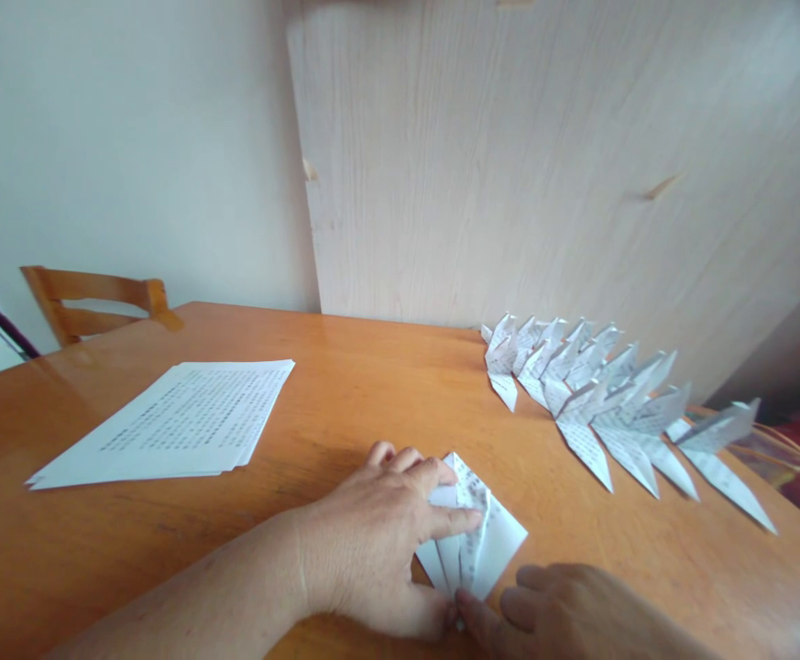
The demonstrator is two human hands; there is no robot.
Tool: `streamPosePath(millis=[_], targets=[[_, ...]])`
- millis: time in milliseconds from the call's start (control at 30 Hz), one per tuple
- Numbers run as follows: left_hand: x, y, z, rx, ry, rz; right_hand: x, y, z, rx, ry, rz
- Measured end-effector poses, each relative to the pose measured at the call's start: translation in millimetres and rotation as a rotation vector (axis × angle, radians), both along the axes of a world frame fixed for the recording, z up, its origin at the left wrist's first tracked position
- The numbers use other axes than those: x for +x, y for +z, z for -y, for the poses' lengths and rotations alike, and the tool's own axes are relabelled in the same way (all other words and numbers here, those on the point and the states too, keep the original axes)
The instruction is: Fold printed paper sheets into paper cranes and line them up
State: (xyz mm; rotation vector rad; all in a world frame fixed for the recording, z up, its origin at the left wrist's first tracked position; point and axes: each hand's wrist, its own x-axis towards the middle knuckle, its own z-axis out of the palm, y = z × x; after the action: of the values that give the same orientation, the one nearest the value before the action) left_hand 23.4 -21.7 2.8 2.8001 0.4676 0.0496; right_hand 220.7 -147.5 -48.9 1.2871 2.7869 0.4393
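"On the near side of the table (372, 390), the folded paper (501, 543)?"
"Under the spread left hand (389, 532); the right hand (543, 610) touches its near tip, whether pinching I can't tell."
"Advice?"
"Keep edges aligned; crease firmly."

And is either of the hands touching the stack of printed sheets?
No, the left hand and right hand are both at the folded paper, apart from the printed sheets.
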Motion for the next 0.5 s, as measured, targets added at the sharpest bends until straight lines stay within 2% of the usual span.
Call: streamPosePath(millis=[167,500], targets=[[-0.2,-0.8,-2.7,-0.003,-0.020,0.005,-2.6,9.1,3.4,-0.001,0.007,-0.016],[6.6,-7.5,-4.7,0.058,0.001,0.061,-6.4,10.7,2.3,-0.021,0.007,0.055]])
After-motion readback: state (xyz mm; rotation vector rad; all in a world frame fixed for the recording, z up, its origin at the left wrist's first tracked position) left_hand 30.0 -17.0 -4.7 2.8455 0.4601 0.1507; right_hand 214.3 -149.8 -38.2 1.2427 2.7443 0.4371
